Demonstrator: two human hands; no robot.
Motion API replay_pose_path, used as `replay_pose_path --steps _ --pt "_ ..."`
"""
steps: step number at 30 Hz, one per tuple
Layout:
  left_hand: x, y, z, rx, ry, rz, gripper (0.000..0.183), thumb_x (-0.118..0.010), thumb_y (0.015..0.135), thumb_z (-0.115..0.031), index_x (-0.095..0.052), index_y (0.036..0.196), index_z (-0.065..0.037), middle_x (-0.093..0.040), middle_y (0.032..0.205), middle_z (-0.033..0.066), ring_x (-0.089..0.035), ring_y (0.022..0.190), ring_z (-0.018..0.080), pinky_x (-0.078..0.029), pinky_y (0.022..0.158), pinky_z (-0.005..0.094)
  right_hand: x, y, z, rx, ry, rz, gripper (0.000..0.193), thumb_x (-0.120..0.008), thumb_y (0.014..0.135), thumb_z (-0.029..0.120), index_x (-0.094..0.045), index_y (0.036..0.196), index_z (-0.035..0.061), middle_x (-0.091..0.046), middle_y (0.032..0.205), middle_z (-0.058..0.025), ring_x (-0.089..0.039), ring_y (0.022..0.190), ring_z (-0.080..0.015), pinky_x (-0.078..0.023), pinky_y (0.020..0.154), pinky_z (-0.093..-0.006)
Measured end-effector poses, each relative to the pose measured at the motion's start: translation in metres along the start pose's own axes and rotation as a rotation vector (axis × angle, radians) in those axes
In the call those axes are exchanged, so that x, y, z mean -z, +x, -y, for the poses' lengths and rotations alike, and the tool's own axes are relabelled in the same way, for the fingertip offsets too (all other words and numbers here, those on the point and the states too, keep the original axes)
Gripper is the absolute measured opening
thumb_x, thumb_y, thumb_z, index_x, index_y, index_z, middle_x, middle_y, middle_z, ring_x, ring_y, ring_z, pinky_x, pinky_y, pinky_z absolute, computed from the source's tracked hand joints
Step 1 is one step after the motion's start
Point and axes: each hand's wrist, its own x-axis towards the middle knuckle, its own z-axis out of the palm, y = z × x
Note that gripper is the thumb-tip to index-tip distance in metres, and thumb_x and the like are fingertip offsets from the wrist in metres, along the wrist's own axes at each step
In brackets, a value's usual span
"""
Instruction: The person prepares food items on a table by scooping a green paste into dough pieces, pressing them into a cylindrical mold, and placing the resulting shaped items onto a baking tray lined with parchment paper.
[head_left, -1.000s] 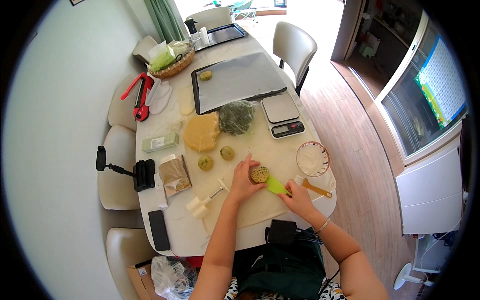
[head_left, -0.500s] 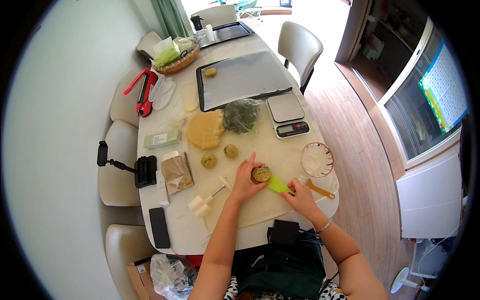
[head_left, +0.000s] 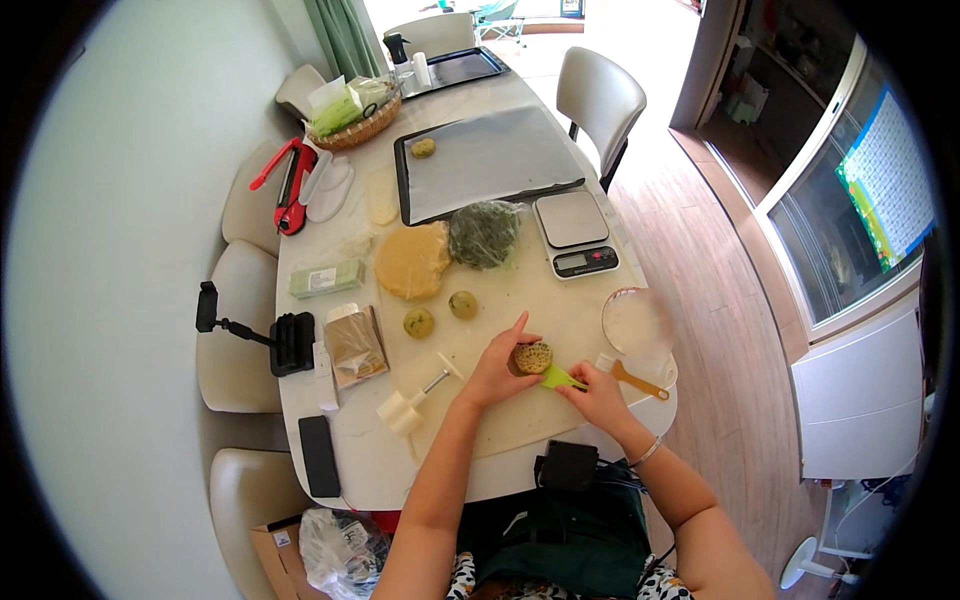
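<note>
My left hand (head_left: 497,368) is curled round a speckled yellow-green dough ball (head_left: 533,357) just above the cream mat. In my right hand (head_left: 598,396) is a bright green flat tool (head_left: 563,378), perhaps a spatula, its far end against the dough ball. Two more dough balls, the left one (head_left: 419,322) and the right one (head_left: 462,304), sit on the mat beyond my left hand. Behind them lie a flat yellow dough slab (head_left: 412,261) and a dark green mass under plastic film (head_left: 485,235). A white plunger mould (head_left: 410,403) rests left of my left wrist.
A lined baking tray (head_left: 490,165) holds one dough ball (head_left: 423,148). Along the right stand a digital scale (head_left: 573,220), a bowl of white powder (head_left: 628,322) and a brush (head_left: 640,380). A phone (head_left: 319,456) and a black stand (head_left: 292,342) are at the left edge.
Both hands have shifted slightly, with the dough ball moving a little right and nearer. Less of the green tool shows now. Other things on the table stay put.
</note>
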Motion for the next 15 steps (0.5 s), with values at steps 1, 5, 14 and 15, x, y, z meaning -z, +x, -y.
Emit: replay_pose_path --steps 1,5,14,15 --pt "0.000 0.000 -0.001 -0.001 -0.007 0.001 0.104 -0.082 0.062 -0.006 -0.022 0.146 -0.004 -0.060 0.116 0.0121 -0.056 0.108 0.0234 -0.040 0.099 0.0335 0.000 0.000 -0.002 -0.008 0.023 0.000 0.029 -0.071 0.078 0.024 -0.058 0.090 0.0012 -0.066 0.076 -0.0152 -0.065 0.069 -0.0273 -0.048 0.060 -0.0359" --pt "0.002 0.000 -0.002 -0.002 -0.094 0.005 0.094 -0.078 0.071 -0.014 -0.022 0.146 -0.004 -0.058 0.120 0.0142 -0.054 0.113 0.0249 -0.039 0.101 0.0367 0.001 -0.001 0.001 -0.015 0.071 0.001 0.026 -0.071 0.079 0.020 -0.057 0.090 0.0003 -0.065 0.076 -0.0151 -0.065 0.069 -0.0257 -0.048 0.060 -0.0340" --pt "-0.019 -0.002 -0.004 0.367 -1.539 -0.332 0.090 -0.019 0.088 -0.070 -0.030 0.140 0.003 -0.043 0.136 0.0225 -0.040 0.129 0.0355 -0.030 0.108 0.0490 0.015 -0.001 0.031 0.100 0.105 0.026 0.025 -0.070 0.079 0.019 -0.056 0.088 0.0002 -0.064 0.074 -0.0151 -0.063 0.065 -0.0242 -0.048 0.059 -0.0332" --pt "-0.020 -0.002 -0.009 0.380 -1.689 -0.309 0.094 -0.015 0.087 -0.072 -0.031 0.139 0.005 -0.042 0.137 0.0228 -0.039 0.129 0.0362 -0.029 0.109 0.0500 0.016 0.001 0.035 0.117 0.103 0.038 0.026 -0.071 0.079 0.020 -0.057 0.088 0.0003 -0.064 0.074 -0.0153 -0.063 0.065 -0.0246 -0.048 0.059 -0.0334"
